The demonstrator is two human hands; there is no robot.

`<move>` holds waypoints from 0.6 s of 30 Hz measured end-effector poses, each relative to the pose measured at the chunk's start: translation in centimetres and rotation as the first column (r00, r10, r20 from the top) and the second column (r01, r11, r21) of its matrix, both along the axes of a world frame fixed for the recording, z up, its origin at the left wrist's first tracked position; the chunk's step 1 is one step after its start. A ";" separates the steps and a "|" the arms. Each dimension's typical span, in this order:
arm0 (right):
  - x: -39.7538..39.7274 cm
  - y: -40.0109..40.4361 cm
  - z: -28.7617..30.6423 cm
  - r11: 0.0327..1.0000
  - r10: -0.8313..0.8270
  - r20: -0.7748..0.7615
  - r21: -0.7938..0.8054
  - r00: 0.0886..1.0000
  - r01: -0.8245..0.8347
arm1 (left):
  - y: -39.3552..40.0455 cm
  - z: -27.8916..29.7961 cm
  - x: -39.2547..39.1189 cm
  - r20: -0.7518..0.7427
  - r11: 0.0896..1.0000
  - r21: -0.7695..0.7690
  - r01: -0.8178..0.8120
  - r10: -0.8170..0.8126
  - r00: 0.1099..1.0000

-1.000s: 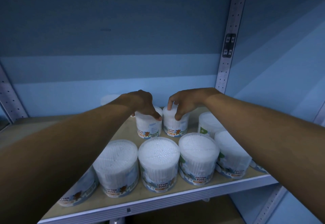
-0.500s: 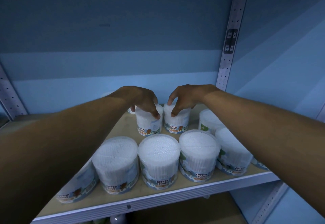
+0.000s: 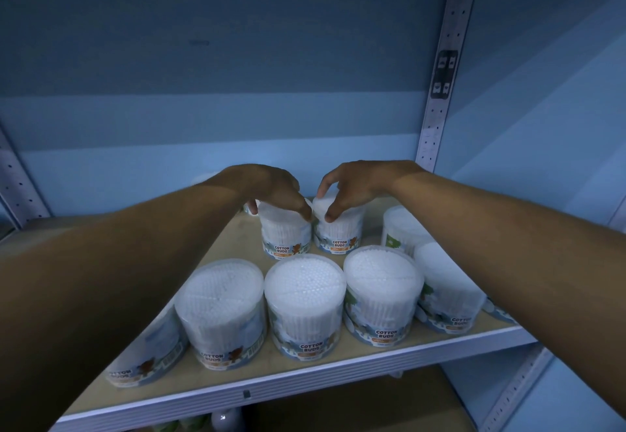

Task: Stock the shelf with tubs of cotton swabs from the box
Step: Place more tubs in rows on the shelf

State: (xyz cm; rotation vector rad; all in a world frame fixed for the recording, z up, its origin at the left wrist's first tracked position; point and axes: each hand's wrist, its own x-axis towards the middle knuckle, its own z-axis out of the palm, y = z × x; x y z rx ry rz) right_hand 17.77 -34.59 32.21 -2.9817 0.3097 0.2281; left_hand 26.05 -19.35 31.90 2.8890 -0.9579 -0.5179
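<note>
The pale wooden shelf board with a white metal front lip [image 3: 305, 385] carries a near row of clear round plastic tubs of white cotton swabs [image 3: 305, 303], packed side by side. Behind them, two more tubs stand touching each other. The left hand [image 3: 271, 187] claws over the left far tub [image 3: 286, 231], fingertips on its lid rim; the right hand [image 3: 352, 187] pinches the lid edge of the right far tub [image 3: 338, 231]. These top-only grips look light: a sideways nudge could tip a tub or knock the near row towards the lip.
</note>
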 end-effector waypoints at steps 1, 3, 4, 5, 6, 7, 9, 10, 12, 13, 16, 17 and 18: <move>0.0 0.0 -0.1 1.000 0.003 0.002 0.002 1.000 -0.003 | 0.0 0.0 0.0 -0.013 1.000 0.007 0.012 -0.012 1.000; 0.0 0.1 -0.1 1.000 0.009 -0.003 0.004 1.000 -0.009 | 0.1 0.0 0.1 -0.011 0.999 0.020 0.025 -0.025 1.000; 0.0 0.2 0.0 1.000 0.008 -0.009 0.002 1.000 -0.008 | 0.1 -0.1 0.1 -0.010 1.000 0.020 0.020 -0.020 1.000; 0.0 0.3 0.0 1.000 0.007 -0.014 -0.001 1.000 -0.007 | 0.0 -0.1 0.1 -0.010 1.000 0.018 0.010 -0.010 1.000; 0.1 0.3 0.1 1.000 0.007 -0.019 -0.004 1.000 -0.007 | 0.0 -0.1 0.1 -0.009 1.000 0.017 0.000 0.000 1.000; 0.1 0.3 0.1 1.000 0.008 -0.023 -0.007 1.000 -0.008 | -0.1 -0.2 0.2 -0.008 1.000 0.017 -0.009 0.009 1.000; 0.1 0.3 0.1 1.000 0.008 -0.031 -0.016 0.999 -0.008 | -0.2 -0.3 0.3 -0.009 1.000 0.011 -0.023 0.024 1.000; 0.0 0.3 0.1 1.000 0.005 -0.035 -0.021 0.999 -0.006 | -0.3 -0.4 0.3 -0.007 0.999 0.005 -0.033 0.033 0.999; 0.0 0.2 0.1 1.000 0.001 -0.050 -0.029 0.999 -0.002 | -0.4 -0.6 0.4 0.003 0.999 -0.005 -0.048 0.048 0.999; 0.0 0.2 0.1 0.999 0.001 -0.059 -0.034 0.998 -0.003 | -0.4 -0.7 0.3 0.013 0.999 -0.007 -0.049 0.049 0.999; 0.0 0.2 0.2 0.999 -0.001 -0.083 -0.046 0.997 -0.002 | -0.3 -0.6 0.3 0.020 0.999 -0.011 -0.041 0.041 0.999; 0.0 0.3 0.2 0.999 -0.005 -0.085 -0.043 0.996 0.001 | -0.2 -0.6 0.3 0.016 0.999 -0.016 -0.041 0.041 0.999; 0.1 0.3 0.1 0.999 -0.010 -0.084 -0.035 0.996 0.007 | -0.1 -0.5 0.2 0.011 0.999 -0.020 -0.041 0.041 0.999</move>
